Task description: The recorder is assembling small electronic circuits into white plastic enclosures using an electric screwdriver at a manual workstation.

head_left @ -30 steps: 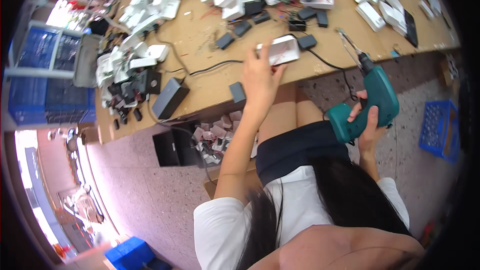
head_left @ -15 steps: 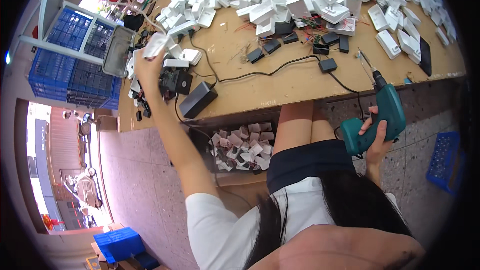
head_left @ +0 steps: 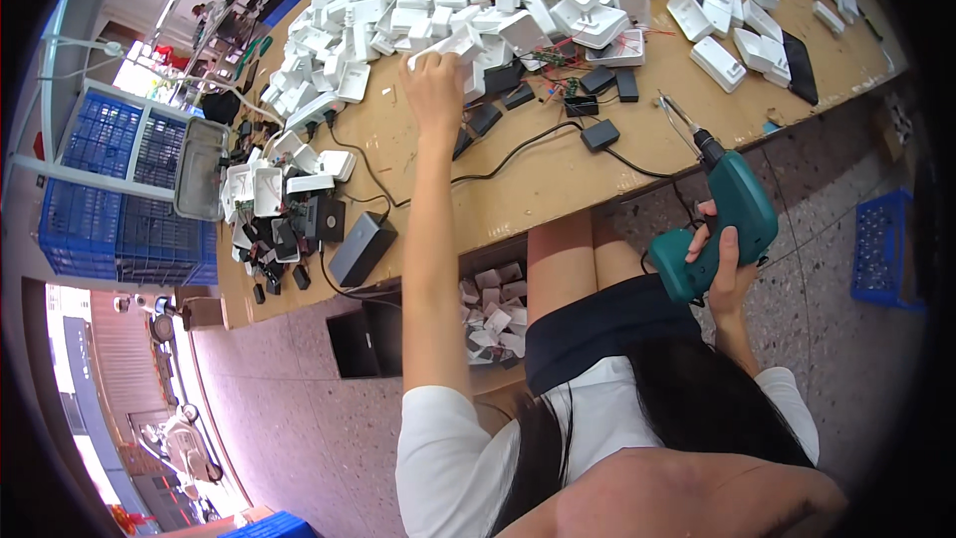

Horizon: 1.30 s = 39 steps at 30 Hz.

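Note:
My left hand (head_left: 435, 92) reaches across the table to the near edge of a big heap of white plastic cases (head_left: 373, 15). Its fingers are closed over the edge of one white plastic case (head_left: 461, 43). Close to this hand lie small black box-shaped parts (head_left: 485, 120) and a green circuit board (head_left: 550, 57) with thin red wires. In front of the table's edge, my right hand (head_left: 719, 251) grips a green soldering gun (head_left: 745, 204). The gun's metal tip (head_left: 677, 112) points up over the tabletop, with a thin tube alongside.
A black power adapter (head_left: 362, 249) and cables lie on the brown table (head_left: 518, 209). At the left are more opened cases (head_left: 268, 191), black parts and a grey metal tray (head_left: 202, 169). A box of white pieces (head_left: 493, 314) sits below; a blue basket (head_left: 881, 249) stands right.
My left hand has left the smaller group at the left, where it held a white case, and moved right to the big heap. The right hand keeps its grip; the view has shifted.

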Each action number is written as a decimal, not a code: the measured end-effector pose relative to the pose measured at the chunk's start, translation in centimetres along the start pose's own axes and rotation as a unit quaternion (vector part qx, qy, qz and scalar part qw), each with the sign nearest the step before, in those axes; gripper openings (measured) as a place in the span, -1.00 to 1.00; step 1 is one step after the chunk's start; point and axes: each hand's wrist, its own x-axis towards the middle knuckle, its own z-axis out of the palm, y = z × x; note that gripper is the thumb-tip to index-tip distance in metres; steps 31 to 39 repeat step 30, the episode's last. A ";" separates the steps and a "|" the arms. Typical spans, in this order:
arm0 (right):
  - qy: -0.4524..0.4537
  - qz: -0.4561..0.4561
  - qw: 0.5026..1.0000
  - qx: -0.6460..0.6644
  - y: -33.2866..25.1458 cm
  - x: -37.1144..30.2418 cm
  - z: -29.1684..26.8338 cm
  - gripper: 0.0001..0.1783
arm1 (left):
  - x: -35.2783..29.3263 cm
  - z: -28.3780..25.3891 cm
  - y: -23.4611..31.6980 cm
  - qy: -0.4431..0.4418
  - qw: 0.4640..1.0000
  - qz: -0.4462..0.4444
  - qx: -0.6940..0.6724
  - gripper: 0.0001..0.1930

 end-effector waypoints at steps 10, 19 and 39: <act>-0.027 0.023 0.999 -0.010 3.9 4.0 -2.9 -0.52 | -7.1 -3.0 13.1 -0.026 0.988 0.043 -0.145 -0.62; -0.040 0.012 0.999 -0.005 5.3 5.0 -2.1 -0.52 | -8.9 -1.8 15.4 -0.002 0.992 0.013 -0.126 -0.75; -0.030 0.002 1.000 0.001 3.1 2.7 -3.0 -0.49 | -1.6 5.6 -1.8 -0.152 0.905 -0.372 -0.141 -0.66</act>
